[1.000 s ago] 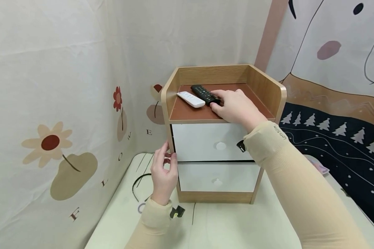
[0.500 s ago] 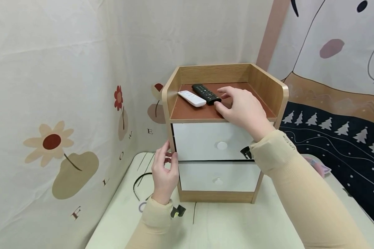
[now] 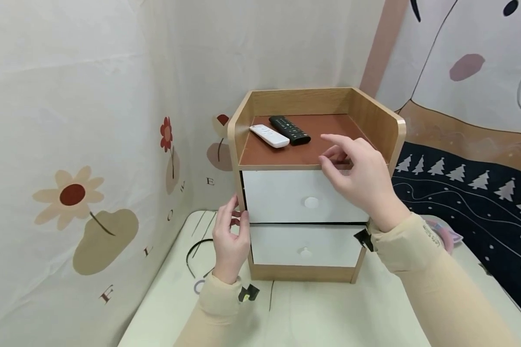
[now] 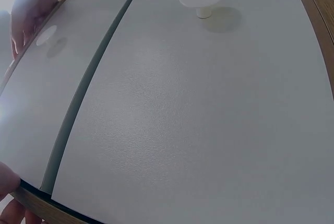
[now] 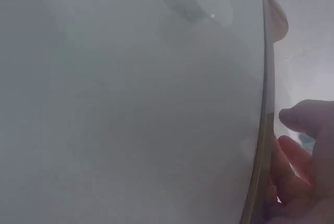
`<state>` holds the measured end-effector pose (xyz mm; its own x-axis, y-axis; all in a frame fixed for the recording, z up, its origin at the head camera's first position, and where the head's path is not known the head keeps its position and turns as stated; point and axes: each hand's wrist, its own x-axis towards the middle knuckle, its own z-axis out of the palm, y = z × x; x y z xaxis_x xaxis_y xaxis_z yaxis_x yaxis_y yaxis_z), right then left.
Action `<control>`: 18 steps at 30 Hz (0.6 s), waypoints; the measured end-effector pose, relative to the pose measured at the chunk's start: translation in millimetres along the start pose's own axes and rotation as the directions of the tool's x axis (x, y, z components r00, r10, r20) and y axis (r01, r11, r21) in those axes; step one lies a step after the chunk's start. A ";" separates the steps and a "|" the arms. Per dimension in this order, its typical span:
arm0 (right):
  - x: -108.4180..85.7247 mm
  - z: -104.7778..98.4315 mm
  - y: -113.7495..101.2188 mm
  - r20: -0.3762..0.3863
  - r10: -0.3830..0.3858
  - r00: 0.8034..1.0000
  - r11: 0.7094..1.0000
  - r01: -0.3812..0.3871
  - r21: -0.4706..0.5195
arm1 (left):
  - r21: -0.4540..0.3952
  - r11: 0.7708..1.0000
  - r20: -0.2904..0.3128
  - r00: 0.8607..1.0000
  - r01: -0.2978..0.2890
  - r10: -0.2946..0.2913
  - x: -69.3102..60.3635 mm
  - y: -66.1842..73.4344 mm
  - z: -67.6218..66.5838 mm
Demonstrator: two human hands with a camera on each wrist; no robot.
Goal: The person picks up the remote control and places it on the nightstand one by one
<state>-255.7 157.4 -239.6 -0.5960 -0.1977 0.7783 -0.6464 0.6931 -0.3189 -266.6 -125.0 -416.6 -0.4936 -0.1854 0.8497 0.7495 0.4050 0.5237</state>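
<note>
The cabinet (image 3: 301, 102) bore a black remote (image 3: 289, 130) beside a white remote (image 3: 269, 136); the loosely curled right hand (image 3: 362, 176) held nothing. The left hand (image 3: 231, 241) pinched the cabinet's edge; it partly hid a black hoop (image 3: 187, 258).

The head view looks forward and down from behind the left hand (image 3: 231, 245) and right hand (image 3: 366, 176), far enough back to frame the whole cabinet (image 3: 304, 273). The left wrist view, from just below the left hand, faces the lower drawer front (image 4: 193, 109) close up, tilted, with the right hand farther off. The right wrist view, from below the right hand, closely faces the upper drawer front (image 5: 146, 104), which all three share.
</note>
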 end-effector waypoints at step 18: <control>-75.0 -1.0 35.7 -0.280 -0.177 0.944 0.973 0.211 0.098 | 0.004 1.000 -0.004 1.000 0.020 -0.020 0.1 2.4 0.1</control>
<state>-233.6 197.7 -308.9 -0.3147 -0.1150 0.9422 -0.8011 0.5646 -0.1987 -264.9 -123.9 -415.3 -0.5067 -0.1968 0.8393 0.7378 0.4045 0.5403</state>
